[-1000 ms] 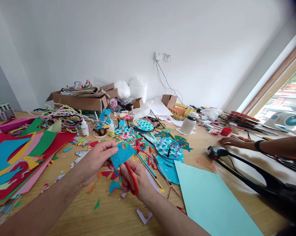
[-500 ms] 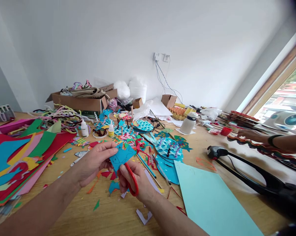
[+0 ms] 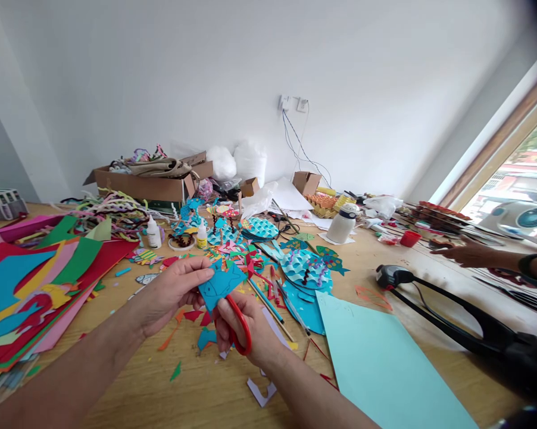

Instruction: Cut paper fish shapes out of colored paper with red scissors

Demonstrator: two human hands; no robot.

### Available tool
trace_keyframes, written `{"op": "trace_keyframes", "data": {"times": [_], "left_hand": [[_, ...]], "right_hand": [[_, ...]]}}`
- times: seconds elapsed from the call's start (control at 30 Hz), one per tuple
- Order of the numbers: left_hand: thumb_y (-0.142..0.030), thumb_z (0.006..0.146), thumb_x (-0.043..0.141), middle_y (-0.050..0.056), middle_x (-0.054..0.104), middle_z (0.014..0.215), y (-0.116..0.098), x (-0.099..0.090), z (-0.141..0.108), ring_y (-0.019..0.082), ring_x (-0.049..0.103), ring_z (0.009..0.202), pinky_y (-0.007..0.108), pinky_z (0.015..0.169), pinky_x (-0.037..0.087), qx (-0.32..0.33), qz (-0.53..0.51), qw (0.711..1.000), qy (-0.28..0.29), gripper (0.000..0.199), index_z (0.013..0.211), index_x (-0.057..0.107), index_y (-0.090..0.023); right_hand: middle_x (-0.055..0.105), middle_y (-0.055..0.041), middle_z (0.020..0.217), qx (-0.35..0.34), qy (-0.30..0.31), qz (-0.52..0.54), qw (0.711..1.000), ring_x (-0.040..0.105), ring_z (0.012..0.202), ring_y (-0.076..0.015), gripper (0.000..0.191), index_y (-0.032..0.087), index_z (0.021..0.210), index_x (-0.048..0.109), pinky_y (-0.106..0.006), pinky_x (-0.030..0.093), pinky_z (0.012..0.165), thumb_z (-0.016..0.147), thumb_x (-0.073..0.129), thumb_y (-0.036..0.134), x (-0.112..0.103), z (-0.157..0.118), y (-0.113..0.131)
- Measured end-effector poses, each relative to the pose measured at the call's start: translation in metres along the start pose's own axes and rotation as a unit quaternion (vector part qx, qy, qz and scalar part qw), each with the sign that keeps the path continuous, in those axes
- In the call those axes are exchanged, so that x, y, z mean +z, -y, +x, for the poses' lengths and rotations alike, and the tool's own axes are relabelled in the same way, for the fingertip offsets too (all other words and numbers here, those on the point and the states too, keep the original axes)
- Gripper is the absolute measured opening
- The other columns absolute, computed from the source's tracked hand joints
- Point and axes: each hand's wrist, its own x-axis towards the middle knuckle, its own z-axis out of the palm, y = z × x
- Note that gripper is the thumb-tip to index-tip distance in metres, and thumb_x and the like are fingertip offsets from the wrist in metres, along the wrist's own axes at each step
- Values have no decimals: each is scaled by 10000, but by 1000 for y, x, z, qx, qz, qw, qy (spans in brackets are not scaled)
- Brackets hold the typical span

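My left hand [image 3: 179, 292] pinches a small piece of blue paper [image 3: 221, 281] with dark drawn lines on it. Red-handled scissors [image 3: 242, 325] are in my right hand [image 3: 237, 328], fingers through the loops, close against the paper's lower edge. The blades are mostly hidden behind the paper and my fingers. Below and around both hands lie paper scraps, among them a blue offcut [image 3: 206, 338], a green one [image 3: 175, 372] and a pale purple one [image 3: 262, 392].
Stacked coloured paper [image 3: 85, 262] lies left, a pale turquoise sheet [image 3: 384, 351] right. Behind are glue bottles [image 3: 153, 232], blue paper crafts [image 3: 305, 268], a white bottle [image 3: 342, 223] and a cardboard box [image 3: 139, 183]. A black-armed device [image 3: 456, 316] and another person's hand [image 3: 467, 253] are at right.
My hands, the blue paper and the scissors stay almost in the same place. At the right, the other person's hand has drawn back from the wavy dark strip and its fingers are now spread.
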Motion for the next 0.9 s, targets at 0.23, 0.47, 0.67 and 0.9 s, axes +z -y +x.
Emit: {"op": "trace_keyframes", "data": {"times": [0.23,0.47,0.67,0.9], "left_hand": [[-362,767,655,-33,604,644,0,-1,1,81,520,528,184,486,434,-9,-9,1000,-15,194,792,601,-178],[-374,770,655,-38,590,630,0,-3,2,85,513,530,188,496,424,-11,-2,1000,-7,200,756,594,-184],[-389,760,663,-39,597,655,-4,-6,2,94,523,599,195,573,442,4,22,999,-32,215,723,593,-190],[-395,744,658,-46,584,625,-16,-19,2,120,517,560,217,539,438,48,129,988,-72,195,737,590,-213]], "right_hand": [[467,78,458,4,3,-4,1000,460,336,-55,535,173,685,486,-154,357,338,711,579,700,1,0,-1],[456,80,451,7,4,-1,1000,449,323,-54,529,174,692,486,-151,341,325,731,564,696,0,0,-3],[487,59,475,3,18,13,1000,476,359,-66,485,167,686,507,-164,326,354,756,589,640,-4,0,0],[484,50,454,-74,-137,44,987,451,382,-89,391,164,687,550,-202,328,394,769,600,542,-12,7,10]]}}
